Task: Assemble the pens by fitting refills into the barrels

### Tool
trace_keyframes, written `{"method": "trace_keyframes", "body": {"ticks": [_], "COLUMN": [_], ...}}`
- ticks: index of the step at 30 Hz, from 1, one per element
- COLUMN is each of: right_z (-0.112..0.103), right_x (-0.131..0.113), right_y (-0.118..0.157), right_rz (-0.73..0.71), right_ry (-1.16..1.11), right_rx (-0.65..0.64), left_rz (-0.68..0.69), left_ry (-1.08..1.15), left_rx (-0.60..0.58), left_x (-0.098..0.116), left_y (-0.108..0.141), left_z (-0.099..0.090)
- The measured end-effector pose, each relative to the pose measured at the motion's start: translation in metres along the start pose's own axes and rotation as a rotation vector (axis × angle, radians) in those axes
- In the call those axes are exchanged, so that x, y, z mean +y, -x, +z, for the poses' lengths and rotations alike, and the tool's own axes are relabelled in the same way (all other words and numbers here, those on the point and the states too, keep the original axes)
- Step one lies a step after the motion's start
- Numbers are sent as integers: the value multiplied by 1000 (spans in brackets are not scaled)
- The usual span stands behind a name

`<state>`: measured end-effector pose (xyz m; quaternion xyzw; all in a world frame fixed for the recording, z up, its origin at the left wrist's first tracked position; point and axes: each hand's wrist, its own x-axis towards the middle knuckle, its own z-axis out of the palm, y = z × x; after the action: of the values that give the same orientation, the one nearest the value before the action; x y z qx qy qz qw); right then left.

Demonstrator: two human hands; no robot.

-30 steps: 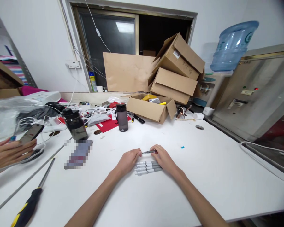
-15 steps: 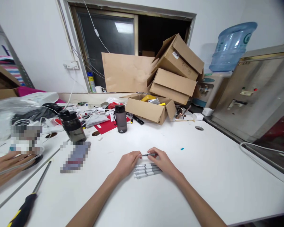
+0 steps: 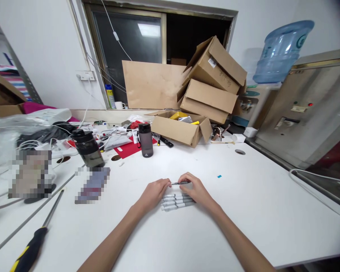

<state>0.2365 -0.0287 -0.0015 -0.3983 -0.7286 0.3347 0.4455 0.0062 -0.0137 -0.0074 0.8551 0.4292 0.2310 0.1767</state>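
Observation:
Between my two hands, just above the white table (image 3: 257,211), is a slim dark pen (image 3: 175,184). My left hand (image 3: 155,192) is closed, its fingertips pinching the thin left end. The thicker grey right part sits in the closed fingers of my right hand (image 3: 194,189). Several white and grey pens (image 3: 174,204) lie side by side on the table, below the held one and between my wrists. My right hand partly covers their right ends.
A small blue scrap (image 3: 219,176) lies right of my hands. A dark bottle (image 3: 146,139) and an open cardboard box (image 3: 177,130) stand behind. To the left are another bottle (image 3: 89,149), a blurred-out flat object (image 3: 92,187) and a black-and-yellow screwdriver (image 3: 35,241).
Another person's hand at the far left has gone out of view. My hands keep their grip on the pen, barely moved, while the camera view shifts slightly.

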Motion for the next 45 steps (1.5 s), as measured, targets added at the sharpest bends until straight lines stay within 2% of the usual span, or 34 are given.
{"method": "trace_keyframes", "body": {"ticks": [4,9,13,15,19,23,27,36,42,45], "right_z": [0,1,1,1,-2,-5,-6,-8,-8,-10], "right_x": [-1,-1,0,1,4,8,8,9,10,9], "right_y": [0,-1,0,0,-3,-7,-9,-9,-10,-10], "right_rz": [74,-5,111,90,-2,17,37,23,17,24], "right_ry": [-22,-23,-53,-57,-79,-185,-230,-105,-53,-48], "right_rx": [-21,3,5,18,76,94,142,282,337,355], "left_rz": [10,2,-1,-10,-47,-66,-71,-33,61,66], "left_ry": [-1,-20,-20,-10,73,201,299,382,331,322], "left_rx": [2,-3,1,0,-18,-24,19,32,60,71], "left_x": [2,4,6,7,10,12,13,10,4,1], "left_y": [0,0,0,0,-1,-3,-5,-7,-8,-9], "left_z": [-1,-2,-3,-4,-6,-7,-7,-5,-3,-4]}}
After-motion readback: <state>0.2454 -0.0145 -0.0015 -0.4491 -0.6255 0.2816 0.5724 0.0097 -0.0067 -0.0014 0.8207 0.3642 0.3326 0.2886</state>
